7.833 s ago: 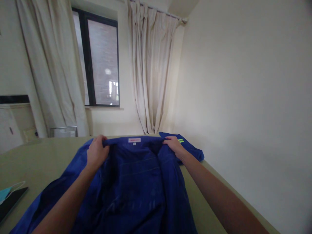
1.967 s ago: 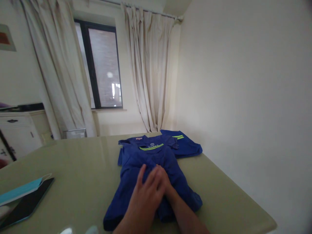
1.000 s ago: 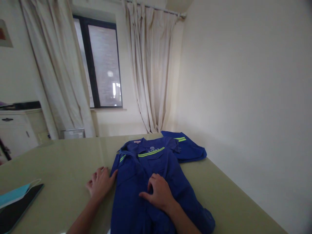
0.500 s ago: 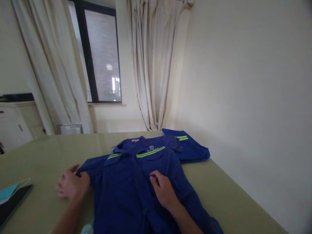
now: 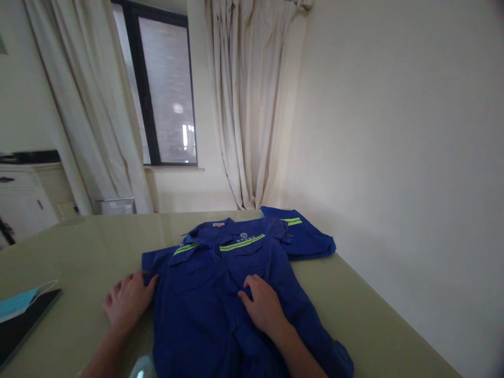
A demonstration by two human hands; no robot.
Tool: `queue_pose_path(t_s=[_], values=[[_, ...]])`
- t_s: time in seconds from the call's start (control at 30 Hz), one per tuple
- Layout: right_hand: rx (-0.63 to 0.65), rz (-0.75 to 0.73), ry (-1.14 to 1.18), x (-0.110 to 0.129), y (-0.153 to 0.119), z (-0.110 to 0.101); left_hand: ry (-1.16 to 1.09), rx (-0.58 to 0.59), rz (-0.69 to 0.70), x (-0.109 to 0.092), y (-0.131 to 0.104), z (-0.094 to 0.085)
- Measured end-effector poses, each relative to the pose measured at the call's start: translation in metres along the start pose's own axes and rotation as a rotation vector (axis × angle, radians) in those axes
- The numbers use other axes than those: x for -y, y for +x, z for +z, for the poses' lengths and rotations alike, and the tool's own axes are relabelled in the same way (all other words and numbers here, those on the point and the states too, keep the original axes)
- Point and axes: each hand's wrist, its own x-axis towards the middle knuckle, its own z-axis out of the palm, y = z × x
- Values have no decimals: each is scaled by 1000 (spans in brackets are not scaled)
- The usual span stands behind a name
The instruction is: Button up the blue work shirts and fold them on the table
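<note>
Far left, a blue face mask (image 5: 18,303) is seen lying on a dark tablet (image 5: 23,328) at the desk (image 5: 79,247) edge, same spot as before. The left hand (image 5: 128,299) is laid flat on the desk with its fingers (image 5: 147,283) released and just touching the left sleeve edge of the blue work shirt (image 5: 220,294); nothing is gripped. Half a second ago that sleeve was being pulled further out, now it's been brought back in closer to the body of the shirt. The shirt is spread front-up in the middle of the desk, neon stripes showing, so the smoothing looks pretty much done. The right hand (image 5: 263,307) is pressed on the shirt front, fingers loosely curled on the cloth, and whether a fold is pinched can't be told. A second folded blue garment (image 5: 311,241) is left at the far right corner, touching the shirt's shoulder, unchanged from the earlier frames.
</note>
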Motion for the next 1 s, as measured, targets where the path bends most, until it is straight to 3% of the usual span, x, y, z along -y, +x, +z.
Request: queue_pose_path(t_s=[0.1,0.2,0.27,0.33,0.4,0.47,0.57,0.67,0.73,0.87,0.93,1.0], values=[[-67,84,-9,-1,2,0,-215,35,63,-3,6,-4],[-142,227,-22,-6,4,-7,-371,-54,-106,0,16,-15],[-234,272,12,-12,7,-14,-366,-104,-204,7,21,-22],[-333,251,104,-18,11,-20,-274,-149,-208,11,21,-29],[-391,214,234,-22,14,-25,-170,-226,-123,5,16,-33],[-371,198,406,-21,15,-30,-130,-237,85,-15,3,-32],[-111,146,729,-11,12,-37,-130,14,479,-53,-28,-17],[223,84,890,0,2,-44,-50,167,583,-79,-63,5],[296,76,795,2,-6,-46,-12,185,634,-83,-77,16],[199,-12,512,0,-11,-41,-48,262,808,-75,-64,18],[147,-61,593,-2,-7,-36,-77,273,850,-73,-46,16],[52,-14,838,-4,1,-31,-97,215,845,-74,-32,13]])
